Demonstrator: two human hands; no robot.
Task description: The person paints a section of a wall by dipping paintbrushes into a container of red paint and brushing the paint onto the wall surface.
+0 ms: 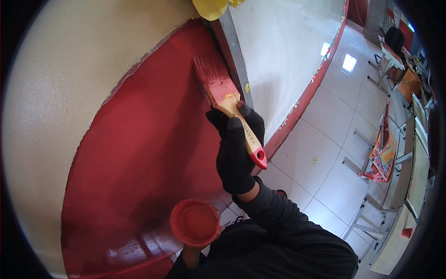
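My right hand (234, 144), in a black glove, grips the wooden handle of a wide paintbrush (223, 90) with a red tip. Its red-coated bristles lie over the red lower wall (125, 153), beside the grey edge (232, 46) of a white board; I cannot tell if they touch. My left hand (195, 244) holds a red cup of red paint (194, 222) low in front of me, its fingers mostly hidden beneath it. Above the red paint, the wall is cream (60, 93), with a ragged dividing line.
The white board (278, 56) curves along the right of the wall above white floor tiles (316, 167). Desks or chairs with metal legs (409, 176), colourful sheets (383, 156) and a black bag (394, 42) line the right side. A yellow cut-out (209, 7) hangs at the top.
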